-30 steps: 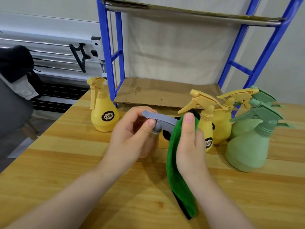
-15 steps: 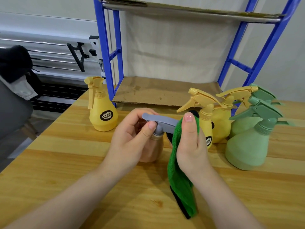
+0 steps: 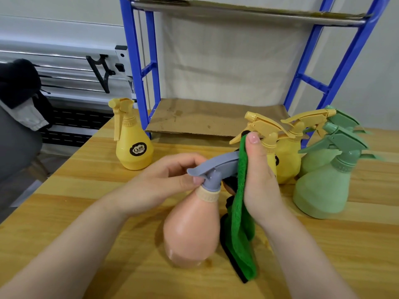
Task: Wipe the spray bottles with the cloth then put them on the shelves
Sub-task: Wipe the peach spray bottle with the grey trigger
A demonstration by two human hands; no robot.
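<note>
A peach spray bottle (image 3: 192, 229) with a grey trigger head (image 3: 218, 167) is tilted toward me over the wooden table (image 3: 86, 212). My left hand (image 3: 164, 182) pinches the neck just under the grey head. My right hand (image 3: 259, 180) grips a green cloth (image 3: 241, 234) and presses it against the front of the grey head; the cloth hangs down to the table. A yellow bottle (image 3: 132, 143) stands at the left. Two more yellow bottles (image 3: 287, 156) and two green bottles (image 3: 323, 190) stand at the right.
A blue-framed shelf unit (image 3: 138, 61) stands behind the table, its low shelf lined with cardboard (image 3: 205, 119) and another shelf (image 3: 248, 9) above. A dark chair with clothing (image 3: 19, 108) is at the far left.
The peach bottle has tipped toward me and come nearer, its body now fully showing. My right hand with the cloth stays at the nozzle end of the grey head.
</note>
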